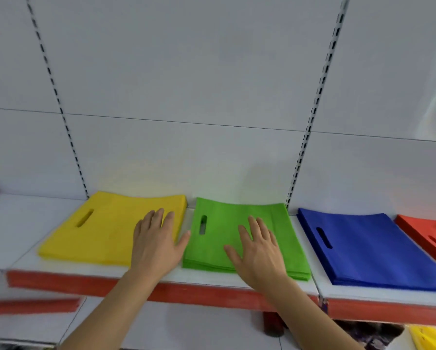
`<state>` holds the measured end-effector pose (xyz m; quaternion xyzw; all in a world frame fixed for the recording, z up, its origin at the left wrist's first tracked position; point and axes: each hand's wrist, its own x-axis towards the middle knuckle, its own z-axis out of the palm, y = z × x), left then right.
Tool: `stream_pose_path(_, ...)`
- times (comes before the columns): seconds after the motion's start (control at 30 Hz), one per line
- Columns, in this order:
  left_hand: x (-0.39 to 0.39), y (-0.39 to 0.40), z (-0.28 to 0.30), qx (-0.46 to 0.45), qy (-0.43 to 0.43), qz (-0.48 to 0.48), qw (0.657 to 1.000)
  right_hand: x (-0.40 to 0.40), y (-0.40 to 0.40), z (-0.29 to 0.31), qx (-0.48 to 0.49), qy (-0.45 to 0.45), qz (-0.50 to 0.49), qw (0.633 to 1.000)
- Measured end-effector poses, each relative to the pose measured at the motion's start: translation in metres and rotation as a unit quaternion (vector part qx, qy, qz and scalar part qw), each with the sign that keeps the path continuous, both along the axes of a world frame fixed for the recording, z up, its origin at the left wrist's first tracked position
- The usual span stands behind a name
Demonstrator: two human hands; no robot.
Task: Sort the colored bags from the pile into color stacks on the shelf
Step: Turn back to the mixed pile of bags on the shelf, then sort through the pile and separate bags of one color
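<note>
My hands lie flat on the bags.
My left hand [156, 242] presses the yellow stack [105, 228], fingers straight; my right hand [258, 251] presses the green stack [219, 248], maybe lightly.

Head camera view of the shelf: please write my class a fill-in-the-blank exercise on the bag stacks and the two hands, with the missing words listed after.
1. The left hand rests flat on the ______ stack.
2. The right hand rests, fingers spread, on the ______ stack.
3. Between the green stack and the red stack lies the ______ stack.
4. The shelf has a front edge coloured ______.

Missing words: yellow; green; blue; red
</note>
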<state>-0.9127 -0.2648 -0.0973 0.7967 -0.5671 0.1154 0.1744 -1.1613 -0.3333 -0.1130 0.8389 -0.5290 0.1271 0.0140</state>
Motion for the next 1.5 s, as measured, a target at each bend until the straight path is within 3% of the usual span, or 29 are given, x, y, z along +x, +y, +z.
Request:
stream_pose_path(0.77, 0.36, 0.321, -0.004, 0.014, 0.046, 0.247, 0.968, 0.44, 0.21, 0.007, -0.021, -0.005, 0.252, 0.967)
stream_pose_path(1.23, 0.572, 0.34, 0.001, 0.016, 0.025, 0.285, 0.958, 0.692, 0.21, -0.002, 0.01, -0.043, 0.292, 0.956)
stream_pose_path(1.5, 0.671, 0.323, -0.003, 0.025, 0.038, 0.28, 0.959, 0.782, 0.197, -0.008, 0.011, -0.009, 0.275, 0.961)
